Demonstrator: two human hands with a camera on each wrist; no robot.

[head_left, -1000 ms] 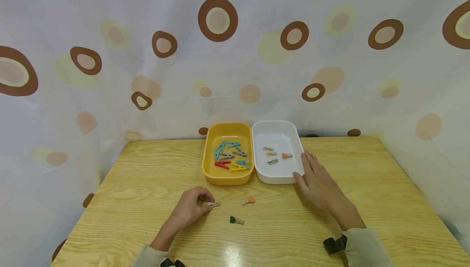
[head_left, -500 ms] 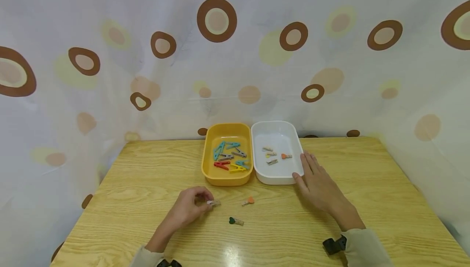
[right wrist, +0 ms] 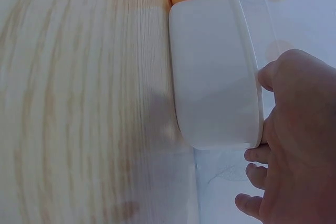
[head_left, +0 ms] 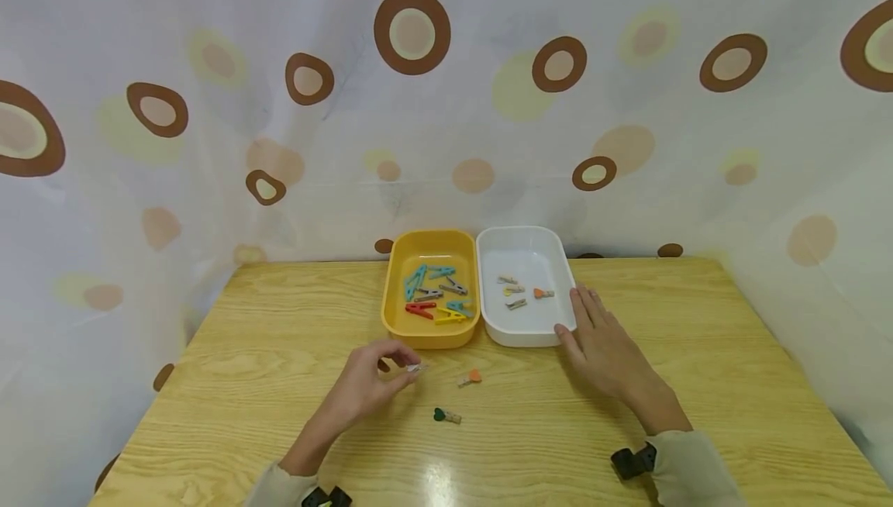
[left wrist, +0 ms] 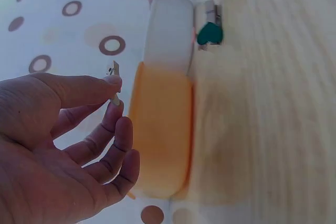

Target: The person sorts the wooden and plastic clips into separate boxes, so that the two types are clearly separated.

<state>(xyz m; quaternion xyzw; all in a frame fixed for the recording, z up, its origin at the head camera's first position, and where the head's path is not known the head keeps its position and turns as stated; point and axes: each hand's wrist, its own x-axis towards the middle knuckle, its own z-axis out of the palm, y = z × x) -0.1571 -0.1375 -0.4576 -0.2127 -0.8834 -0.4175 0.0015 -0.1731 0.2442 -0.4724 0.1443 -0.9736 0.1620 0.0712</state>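
Observation:
Between thumb and fingertips, my left hand (head_left: pixel 370 383) pinches a small wooden clothespin (left wrist: pixel 115 80) with a whitish piece on it, raised above the table. The left wrist view shows the other fingers loosely bent. My right hand (head_left: pixel 614 356) rests against the near right corner of the white bin (right wrist: pixel 218 77), thumb on the rim and fingers along its side. A wooden clothespin with an orange heart (head_left: pixel 470 378) lies just right of my left hand. Closer to me is one with a dark green heart (head_left: pixel 447 415). Several small wooden clothespins (head_left: pixel 515 290) lie inside the white bin.
The yellow bin (head_left: pixel 430 341) stands left of the white one, the two touching. Several plastic clothespins in turquoise, grey, red (head_left: pixel 421 310) and yellow lie in it. Behind the wooden table (head_left: pixel 279 336) hangs a patterned cloth (head_left: pixel 446 104).
My left hand has lifted the wooden clothespin off the table and moved slightly right and away from me. The right hand stays at the white bin.

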